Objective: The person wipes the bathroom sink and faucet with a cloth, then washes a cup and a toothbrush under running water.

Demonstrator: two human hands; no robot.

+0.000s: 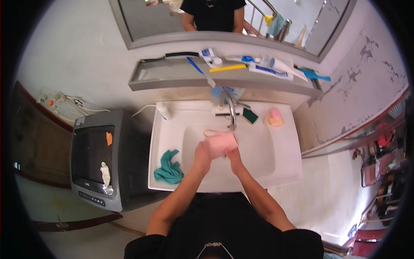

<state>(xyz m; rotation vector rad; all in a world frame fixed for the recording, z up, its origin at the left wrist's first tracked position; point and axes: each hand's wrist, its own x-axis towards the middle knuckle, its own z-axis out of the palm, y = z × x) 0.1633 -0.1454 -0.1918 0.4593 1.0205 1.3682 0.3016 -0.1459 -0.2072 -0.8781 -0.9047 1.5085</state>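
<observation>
Over the basin of the white sink (263, 168) I hold a pink mug (221, 143), tipped on its side beneath the curved metal faucet (233, 112). My left hand (202, 156) is closed on the mug's left end, close to a loop that looks like its handle. At its lower right edge, my right hand (234, 159) grips it, with fingers partly hidden behind it. Whether water is running cannot be made out. A crumpled teal cloth (169, 169) lies on the sink's left ledge, beside my left forearm.
Along the sink's back stand a white bottle (164, 110), a green sponge (250, 115) and pink soap (275, 117). Above runs a shelf (172, 77) with toothbrushes and tubes, under a mirror (151, 26). A grey washing machine (125, 159) stands at left.
</observation>
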